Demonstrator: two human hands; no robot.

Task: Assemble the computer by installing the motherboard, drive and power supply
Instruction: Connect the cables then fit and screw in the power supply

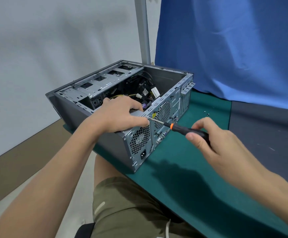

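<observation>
Leftward, the grey computer case (109,145) lies open-side up on the green surface (200,169); the left hand (119,115) clasps its rear corner over the power supply (138,141); the right hand (213,141) grips a black-and-orange screwdriver (179,127), its tip seemingly touching the case's back; loose screws (206,113) lie beyond.

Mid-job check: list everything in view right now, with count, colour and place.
computer case: one, dark grey, lying open side up on the mat
power supply: one, grey, case's near rear corner
cables: several, yellow and black, inside the case
screwdriver: one, black with orange collar, tip at the rear panel
loose screws: a few, dark, on the mat right of the case
mat: one, green, on the table
cloth: one, blue, hanging behind
left hand: holds the power supply's top edge
right hand: grips the screwdriver handle
</observation>
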